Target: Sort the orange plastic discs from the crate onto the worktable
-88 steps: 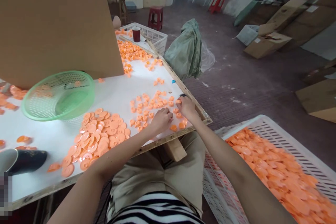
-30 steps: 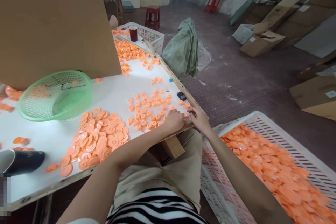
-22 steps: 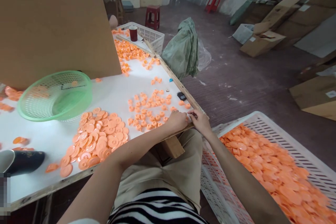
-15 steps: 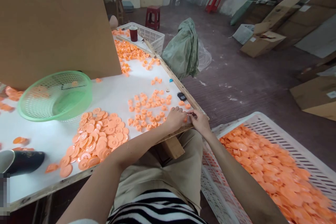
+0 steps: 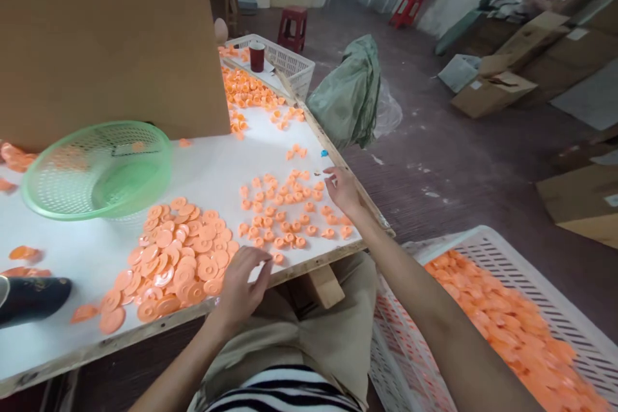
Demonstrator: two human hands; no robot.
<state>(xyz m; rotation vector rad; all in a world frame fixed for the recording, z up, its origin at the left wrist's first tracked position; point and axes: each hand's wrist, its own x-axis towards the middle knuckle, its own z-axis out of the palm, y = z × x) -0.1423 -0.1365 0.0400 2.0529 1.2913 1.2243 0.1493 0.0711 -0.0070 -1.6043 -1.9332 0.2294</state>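
Discs (image 5: 183,273) on table (image 5: 207,158), basket (image 5: 53,187) behind left, caps (image 5: 286,226) to their right, crate (image 5: 521,278) right of table

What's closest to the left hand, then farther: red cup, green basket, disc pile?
From the left hand, in the head view:
1. Disc pile: just to its left.
2. Green basket: left, beyond the pile.
3. Red cup: toward the table's far end.

Left hand (image 5: 243,283), fingers parted, was over table's front edge (image 5: 309,264), beside flat orange discs (image 5: 183,273). Right hand (image 5: 344,192) was near side rail (image 5: 318,130), beyond small orange cups (image 5: 288,198). Green basket (image 5: 130,183) sat left; white crate (image 5: 531,284) held orange pieces (image 5: 502,322).
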